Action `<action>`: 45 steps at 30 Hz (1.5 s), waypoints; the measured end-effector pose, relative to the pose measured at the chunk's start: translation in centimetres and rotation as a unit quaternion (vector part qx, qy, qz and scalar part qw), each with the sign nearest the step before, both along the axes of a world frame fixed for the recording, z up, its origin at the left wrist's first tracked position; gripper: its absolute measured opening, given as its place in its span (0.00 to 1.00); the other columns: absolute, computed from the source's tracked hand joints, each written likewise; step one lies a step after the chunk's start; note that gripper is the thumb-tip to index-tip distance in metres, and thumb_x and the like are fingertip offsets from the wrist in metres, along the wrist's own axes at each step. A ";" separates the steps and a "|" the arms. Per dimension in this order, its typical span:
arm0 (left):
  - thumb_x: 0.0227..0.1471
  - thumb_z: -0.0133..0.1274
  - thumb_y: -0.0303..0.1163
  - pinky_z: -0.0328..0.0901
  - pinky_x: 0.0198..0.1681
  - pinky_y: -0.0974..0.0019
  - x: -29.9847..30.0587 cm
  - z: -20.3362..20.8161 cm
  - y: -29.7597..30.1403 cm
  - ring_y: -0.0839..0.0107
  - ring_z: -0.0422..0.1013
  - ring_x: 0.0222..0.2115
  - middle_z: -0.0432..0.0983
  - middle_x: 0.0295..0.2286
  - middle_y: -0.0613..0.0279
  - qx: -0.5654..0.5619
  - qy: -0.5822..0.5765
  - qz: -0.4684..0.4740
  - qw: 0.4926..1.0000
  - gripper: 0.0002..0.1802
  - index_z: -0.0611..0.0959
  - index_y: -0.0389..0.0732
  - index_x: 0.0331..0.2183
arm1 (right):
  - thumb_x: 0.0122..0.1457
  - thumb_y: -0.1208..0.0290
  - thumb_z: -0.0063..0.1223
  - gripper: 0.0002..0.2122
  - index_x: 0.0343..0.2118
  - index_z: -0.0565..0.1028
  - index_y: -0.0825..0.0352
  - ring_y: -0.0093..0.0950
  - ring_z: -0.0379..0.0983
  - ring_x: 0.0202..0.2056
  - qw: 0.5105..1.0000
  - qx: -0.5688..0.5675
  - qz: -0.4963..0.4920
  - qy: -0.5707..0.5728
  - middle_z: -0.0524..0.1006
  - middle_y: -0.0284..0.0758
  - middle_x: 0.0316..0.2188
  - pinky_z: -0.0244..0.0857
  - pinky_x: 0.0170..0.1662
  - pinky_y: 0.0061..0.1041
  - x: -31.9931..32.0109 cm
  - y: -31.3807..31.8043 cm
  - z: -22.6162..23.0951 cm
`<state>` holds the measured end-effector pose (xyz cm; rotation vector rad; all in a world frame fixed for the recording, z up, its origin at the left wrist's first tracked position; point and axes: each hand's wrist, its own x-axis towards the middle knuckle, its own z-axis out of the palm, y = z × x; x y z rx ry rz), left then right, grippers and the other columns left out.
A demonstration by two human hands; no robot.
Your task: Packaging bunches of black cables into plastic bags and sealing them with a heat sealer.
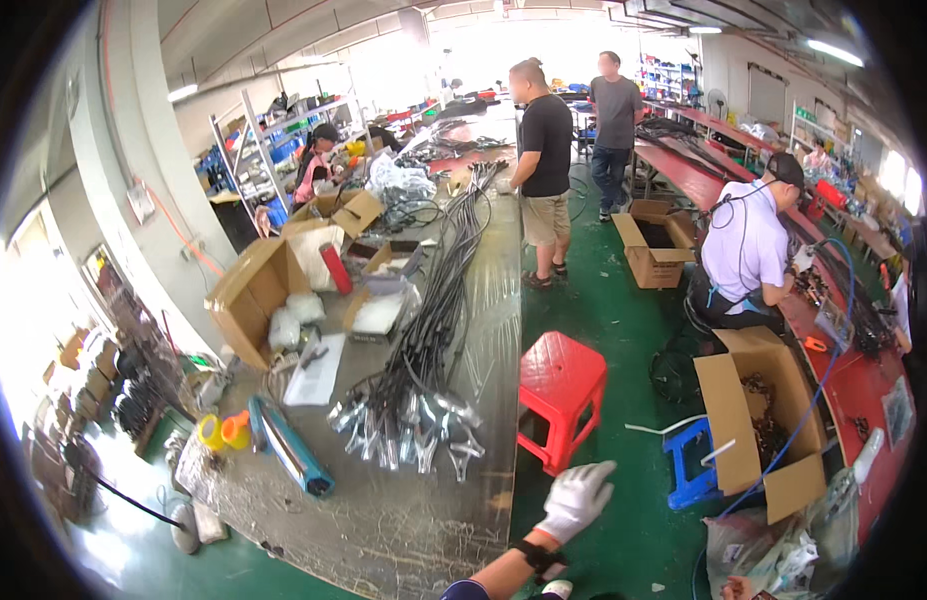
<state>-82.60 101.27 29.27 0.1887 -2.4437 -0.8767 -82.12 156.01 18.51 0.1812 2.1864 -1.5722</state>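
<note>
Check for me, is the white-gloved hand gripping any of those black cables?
No, the white-gloved hand appears out past the table edge, apart from the black cables bundled on the tabletop.

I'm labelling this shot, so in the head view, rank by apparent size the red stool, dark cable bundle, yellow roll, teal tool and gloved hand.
1. Dark cable bundle
2. Red stool
3. Teal tool and gloved hand: too alike to rank
4. Yellow roll
</note>
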 end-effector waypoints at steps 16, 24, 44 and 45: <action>0.47 0.54 0.41 0.66 0.46 0.54 -20.1 -1.0 -16.1 0.61 0.74 0.41 0.79 0.36 0.61 -0.154 -0.272 0.280 0.908 0.18 0.81 0.50 0.42 | 0.57 0.77 0.55 0.15 0.48 0.73 0.68 0.25 0.76 0.41 0.895 -0.098 0.360 0.244 0.79 0.37 0.40 0.69 0.44 0.25 -54.2 -42.8 11.7; 0.49 0.53 0.46 0.64 0.49 0.52 -30.9 -3.7 -28.3 0.57 0.72 0.45 0.78 0.42 0.58 -0.088 -0.296 0.449 0.838 0.22 0.80 0.51 0.46 | 0.57 0.75 0.56 0.14 0.47 0.74 0.68 0.26 0.77 0.37 0.808 -0.149 0.504 0.266 0.79 0.37 0.38 0.70 0.44 0.26 -68.2 -60.4 12.0; 0.51 0.51 0.44 0.67 0.47 0.51 -64.6 -2.8 -51.5 0.53 0.73 0.44 0.79 0.41 0.54 0.093 -0.298 0.435 0.845 0.22 0.79 0.49 0.47 | 0.55 0.73 0.56 0.13 0.45 0.76 0.65 0.28 0.78 0.37 0.756 -0.070 0.617 0.208 0.79 0.37 0.35 0.70 0.42 0.26 -102.5 -95.3 7.3; 0.51 0.52 0.45 0.67 0.46 0.51 -63.2 -4.7 -54.4 0.53 0.74 0.42 0.79 0.39 0.54 0.080 -0.244 0.460 0.850 0.21 0.79 0.48 0.47 | 0.55 0.72 0.56 0.14 0.45 0.76 0.65 0.29 0.78 0.37 0.726 -0.079 0.650 0.212 0.79 0.37 0.36 0.70 0.42 0.26 -102.1 -98.6 7.6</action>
